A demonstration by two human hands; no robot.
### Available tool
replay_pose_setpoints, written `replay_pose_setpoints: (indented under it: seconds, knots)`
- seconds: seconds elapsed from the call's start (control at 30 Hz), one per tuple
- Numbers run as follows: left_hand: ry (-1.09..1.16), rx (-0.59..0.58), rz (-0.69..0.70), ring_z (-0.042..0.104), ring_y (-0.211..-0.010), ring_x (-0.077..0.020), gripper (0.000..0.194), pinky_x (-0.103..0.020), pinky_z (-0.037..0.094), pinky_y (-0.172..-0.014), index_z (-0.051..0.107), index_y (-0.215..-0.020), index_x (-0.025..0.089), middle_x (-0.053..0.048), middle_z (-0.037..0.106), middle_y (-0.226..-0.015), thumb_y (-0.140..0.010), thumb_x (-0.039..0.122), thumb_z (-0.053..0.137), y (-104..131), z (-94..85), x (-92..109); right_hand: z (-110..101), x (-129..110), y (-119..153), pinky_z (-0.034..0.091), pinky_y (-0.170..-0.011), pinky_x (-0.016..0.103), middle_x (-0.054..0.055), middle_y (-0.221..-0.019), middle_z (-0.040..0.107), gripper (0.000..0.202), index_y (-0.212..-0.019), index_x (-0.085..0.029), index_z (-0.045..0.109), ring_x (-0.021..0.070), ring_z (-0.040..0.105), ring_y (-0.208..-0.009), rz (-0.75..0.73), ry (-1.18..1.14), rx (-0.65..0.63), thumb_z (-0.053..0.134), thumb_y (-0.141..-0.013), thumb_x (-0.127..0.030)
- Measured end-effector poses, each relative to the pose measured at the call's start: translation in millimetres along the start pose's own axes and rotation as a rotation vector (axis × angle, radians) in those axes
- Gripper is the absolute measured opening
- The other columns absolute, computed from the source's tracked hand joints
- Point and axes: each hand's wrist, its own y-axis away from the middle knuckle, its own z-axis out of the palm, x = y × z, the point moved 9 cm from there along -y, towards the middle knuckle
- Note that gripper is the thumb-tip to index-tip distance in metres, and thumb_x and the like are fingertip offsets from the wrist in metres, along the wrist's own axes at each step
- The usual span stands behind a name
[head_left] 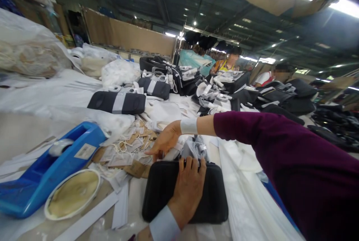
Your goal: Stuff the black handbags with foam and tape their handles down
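A black zip-type case (211,196) with rounded corners lies flat on the table in front of me. My left hand (188,185) rests across it, fingers bent over its far edge and gripping there. Just beyond that edge is a bundle of grey straps (195,147), partly covered by the left fingertips. My right hand (166,140) reaches in from the right, behind the case's far left corner, with fingers apart and pointing down and left; its thumb is hidden. Left of it lies a heap of tags with white strings (131,145). Both wrists carry pale bands.
On the left stand a blue tape dispenser (60,166) and a round tub of yellowish material (73,195). Paper strips (91,215) lie near it. Farther back are wrapped black cases (117,102) and piled black bags (165,73). Two people (228,63) are behind the piles.
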Motion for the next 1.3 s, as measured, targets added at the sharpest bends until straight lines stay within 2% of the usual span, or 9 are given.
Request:
replay_pose_setpoints:
  seconds: [0.1,0.17,0.27,0.43,0.6,0.73,0.87,1.2,1.3]
  knots:
    - [0.003,-0.016,0.001,0.053,-0.107,-0.0279,0.044,-0.051,0.043,-0.093,0.048,-0.138,0.019,-0.013,0.057,-0.114,-0.095,0.014,0.042,-0.2,0.9,-0.9,31.2,10.8,10.6,0.055,-0.077,0.030,0.006,-0.085,0.069,0.036,-0.088,-0.009,0.069,0.0171,0.067,-0.080,0.154,-0.161,-0.461,0.080,-0.072,-0.040]
    - [0.007,-0.025,0.004,0.054,-0.106,-0.0277,0.045,-0.050,0.043,-0.092,0.047,-0.138,0.020,-0.012,0.057,-0.113,-0.094,0.014,0.042,0.2,1.8,-1.5,34.3,4.0,18.5,0.053,-0.080,0.027,0.005,-0.089,0.069,0.027,-0.090,-0.011,0.069,0.0149,0.067,-0.081,0.064,-0.214,-0.501,0.076,-0.077,-0.034]
    - [0.019,-0.020,0.001,0.053,-0.108,-0.0287,0.046,-0.051,0.041,-0.095,0.046,-0.139,0.021,-0.011,0.057,-0.115,-0.094,0.013,0.044,0.9,1.4,-3.0,3.0,-3.2,36.0,0.050,-0.078,0.024,0.001,-0.096,0.068,0.018,-0.099,-0.016,0.068,0.0115,0.066,-0.079,-0.180,-0.108,-0.043,0.066,-0.083,-0.020]
    - [0.038,-0.013,0.001,0.054,-0.106,-0.0285,0.047,-0.049,0.043,-0.091,0.047,-0.137,0.021,-0.011,0.059,-0.113,-0.092,0.009,0.044,-1.8,-2.0,-4.8,-30.3,48.0,139.7,0.048,-0.076,0.026,0.000,-0.086,0.066,0.026,-0.088,-0.017,0.063,0.0124,0.060,-0.076,-0.167,0.014,0.861,0.046,-0.076,-0.002]
    - [0.016,0.049,-0.077,0.055,-0.098,-0.0277,0.052,-0.045,0.045,-0.087,0.043,-0.139,0.010,-0.015,0.060,-0.107,-0.088,0.003,0.037,-5.2,-4.4,-13.3,7.5,122.4,207.1,0.046,-0.093,0.036,0.005,-0.106,0.057,0.035,-0.104,-0.021,0.055,0.0192,0.055,-0.100,-0.039,0.009,1.189,0.051,-0.072,-0.007]
    - [-0.030,0.102,-0.061,0.056,-0.098,-0.0284,0.049,-0.043,0.044,-0.085,0.040,-0.137,0.005,-0.018,0.063,-0.111,-0.088,0.002,0.036,-5.9,-7.1,-12.8,26.8,162.7,217.5,0.039,-0.104,0.045,0.010,-0.123,0.047,0.075,-0.130,-0.023,0.041,0.0259,0.049,-0.117,0.078,-0.061,1.199,0.071,-0.062,-0.014]
    - [-0.090,0.049,-0.014,0.061,-0.091,-0.0275,0.044,-0.042,0.042,-0.083,0.040,-0.136,0.003,-0.018,0.067,-0.105,-0.092,0.007,0.035,-7.1,-7.9,-11.3,33.4,189.2,210.6,0.044,-0.096,0.042,0.005,-0.103,0.055,0.097,-0.144,-0.020,0.028,0.0229,0.059,-0.099,0.071,-0.366,1.020,0.079,-0.061,-0.020]
    - [-0.017,-0.006,0.105,0.064,-0.084,-0.0222,0.055,-0.036,0.041,-0.080,0.015,-0.150,0.004,-0.012,0.070,-0.100,-0.099,0.019,0.032,-11.8,-9.0,-11.6,36.1,186.3,210.8,0.045,-0.095,0.035,0.007,-0.113,0.053,0.082,-0.143,-0.020,0.035,0.0197,0.056,-0.104,-0.011,-0.257,1.063,0.071,-0.070,-0.014]
    - [-0.052,-0.009,0.090,0.064,-0.079,-0.0216,0.054,-0.036,0.041,-0.080,0.018,-0.150,0.003,-0.012,0.071,-0.096,-0.101,0.023,0.030,-13.4,-5.5,-12.6,36.0,182.4,216.2,0.040,-0.102,0.043,0.010,-0.119,0.052,0.078,-0.139,-0.021,0.040,0.0246,0.052,-0.112,0.023,-0.221,1.106,0.072,-0.069,-0.015]
